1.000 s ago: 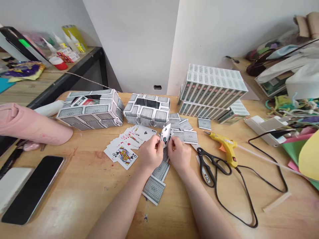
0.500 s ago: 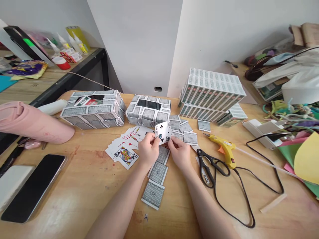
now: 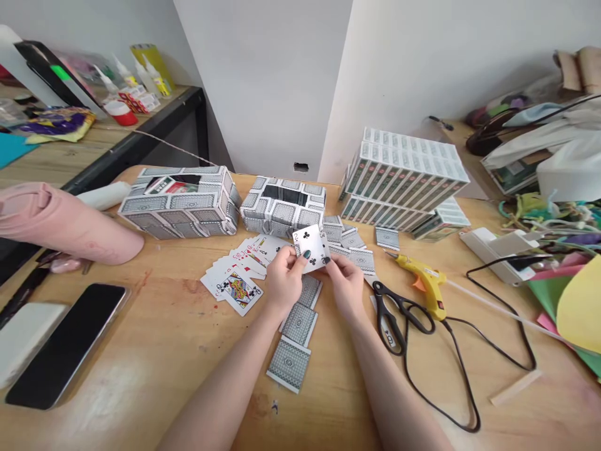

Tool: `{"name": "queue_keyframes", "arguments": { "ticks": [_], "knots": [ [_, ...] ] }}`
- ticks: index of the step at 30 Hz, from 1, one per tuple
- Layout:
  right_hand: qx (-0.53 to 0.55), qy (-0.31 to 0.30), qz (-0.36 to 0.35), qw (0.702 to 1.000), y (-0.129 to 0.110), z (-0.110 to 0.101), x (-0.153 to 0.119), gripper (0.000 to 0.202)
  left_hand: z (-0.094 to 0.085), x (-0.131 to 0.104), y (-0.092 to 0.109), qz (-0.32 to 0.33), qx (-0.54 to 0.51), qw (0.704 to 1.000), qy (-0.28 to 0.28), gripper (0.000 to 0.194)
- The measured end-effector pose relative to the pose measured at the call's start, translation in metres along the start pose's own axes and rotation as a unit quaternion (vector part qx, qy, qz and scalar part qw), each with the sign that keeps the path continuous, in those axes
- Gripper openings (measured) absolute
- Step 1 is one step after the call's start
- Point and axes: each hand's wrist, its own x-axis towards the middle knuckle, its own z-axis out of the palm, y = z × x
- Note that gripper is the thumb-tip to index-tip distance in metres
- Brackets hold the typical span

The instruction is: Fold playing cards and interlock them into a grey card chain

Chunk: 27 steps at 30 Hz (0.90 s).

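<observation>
left hand point(image 3: 285, 282) grip pinched on playing cards point(image 3: 310, 241), two of clubs in front, held above tabletop point(image 3: 197, 376). right hand point(image 3: 346, 285) grip closed on their lower right corner. face-up cards point(image 3: 240, 292) left, scissors point(image 3: 389, 292) and glue gun point(image 3: 422, 275) right.

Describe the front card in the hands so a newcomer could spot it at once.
On the wooden table, find the smaller patterned box. On its near side, between the left hand and right hand, is the front card. Its corner reads 2, unlike the 3 card peeking out behind.
</observation>
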Motion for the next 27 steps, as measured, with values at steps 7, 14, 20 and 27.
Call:
{"name": "queue_keyframes", "arguments": {
  "ticks": [7,14,20,27],
  "knots": [
    [0.337,-0.071,0.160,0.925,-0.012,0.007,0.005,0.017,0.004,0.001,0.013,-0.086,-0.118,0.986,-0.084,0.023],
    [0.204,-0.081,0.136,0.966,-0.002,0.003,0.002,0.025,0.004,0.000,0.014,-0.093,-0.082,0.988,-0.089,0.024],
    [-0.048,-0.045,0.047,0.997,0.009,-0.002,0.004,0.045,-0.001,-0.004,0.012,-0.017,0.052,0.995,-0.082,0.023],
    [-0.019,-0.109,0.043,0.993,0.003,0.000,0.002,0.044,-0.004,-0.003,0.013,0.183,0.124,0.974,0.045,0.017]
  ]
}}
